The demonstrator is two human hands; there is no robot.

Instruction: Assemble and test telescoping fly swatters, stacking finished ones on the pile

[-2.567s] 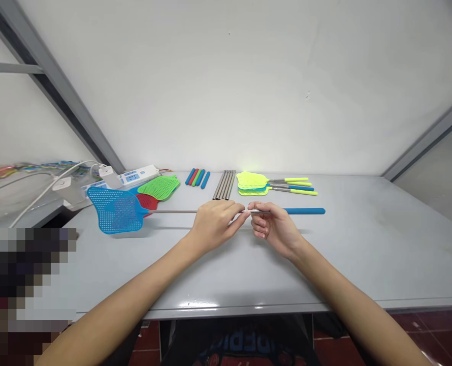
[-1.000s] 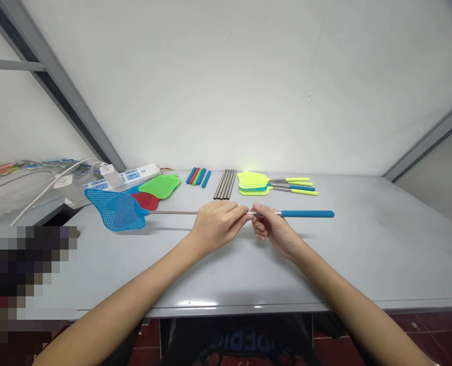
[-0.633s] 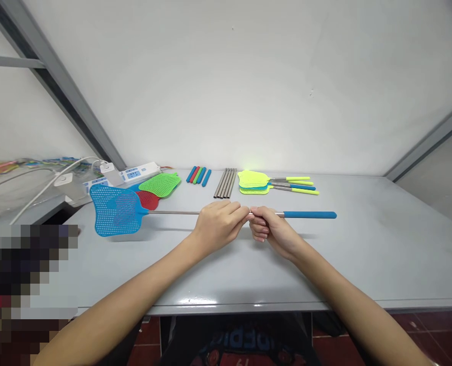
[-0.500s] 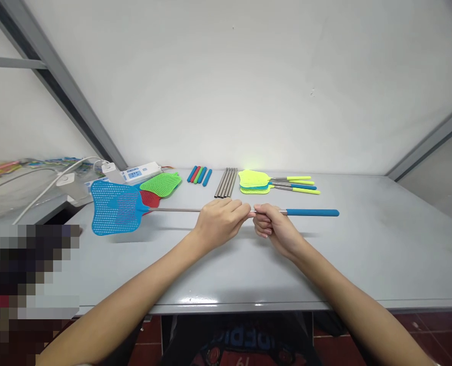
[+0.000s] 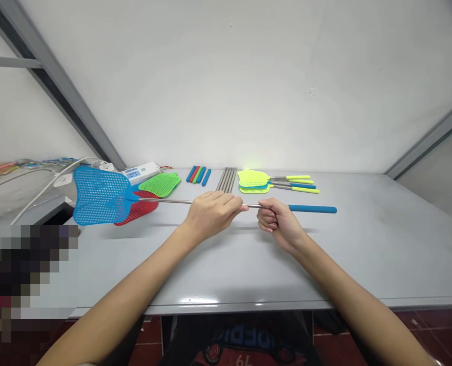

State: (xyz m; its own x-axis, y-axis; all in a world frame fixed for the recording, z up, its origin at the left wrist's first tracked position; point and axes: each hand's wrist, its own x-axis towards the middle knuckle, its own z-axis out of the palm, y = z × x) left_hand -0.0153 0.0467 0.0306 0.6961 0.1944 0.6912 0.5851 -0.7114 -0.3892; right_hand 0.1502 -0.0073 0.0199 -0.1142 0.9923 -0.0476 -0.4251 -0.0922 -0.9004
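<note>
Both my hands grip the thin metal rod of a fly swatter, held level above the grey table. Its blue perforated head (image 5: pixel 102 195) is at the left and its blue handle (image 5: pixel 313 209) at the right. My left hand (image 5: pixel 213 216) is closed around the middle of the rod, back of the hand up. My right hand (image 5: pixel 279 221) is closed on the rod just left of the handle, with its fingers curled and thumb on top. A small gap of bare rod shows between the hands. The swatter's head partly covers a red swatter head (image 5: pixel 144 208) on the table.
A green swatter head (image 5: pixel 160 184) lies by a white power strip (image 5: pixel 142 173). Short coloured grips (image 5: pixel 198 175) and several metal tubes (image 5: pixel 226 179) lie at the back. Right of them are stacked yellow and blue fly swatters (image 5: pixel 254 179). Cables and plastic bags (image 5: pixel 5 195) are at left.
My left hand and the blue swatter head have moved left and slightly up. The gap between my hands is wider, and more of the red swatter head shows.
</note>
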